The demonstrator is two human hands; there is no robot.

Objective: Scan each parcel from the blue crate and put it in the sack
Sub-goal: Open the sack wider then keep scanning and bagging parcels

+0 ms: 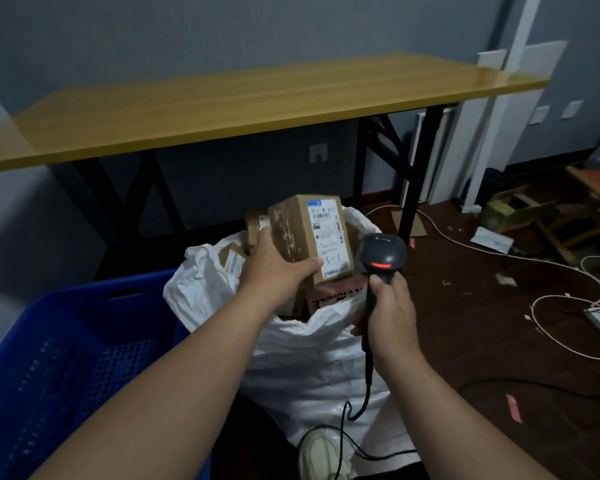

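While the left hand (278,268) grips a cardboard parcel (312,237) above the white sack (312,358), label up; right hand (388,317) clutching the scanner (381,254), just right of it; blue crate (84,358) near left

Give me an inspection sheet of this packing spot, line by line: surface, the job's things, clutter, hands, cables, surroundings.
Surface: wooden table, nothing seen on it.
Job's things: cardboard parcel held over the white sack, label facing the barcode scanner, whose red light is on; more parcels in the sack; blue crate at left, no parcels seen inside.
Clutter: cardboard pieces and paper scraps on the dark floor.
Hands: left hand grips the parcel; right hand grips the scanner handle.
Cables: black scanner cord hangs down; white cable looped on the floor.
Surroundings: grey wall, wall socket.
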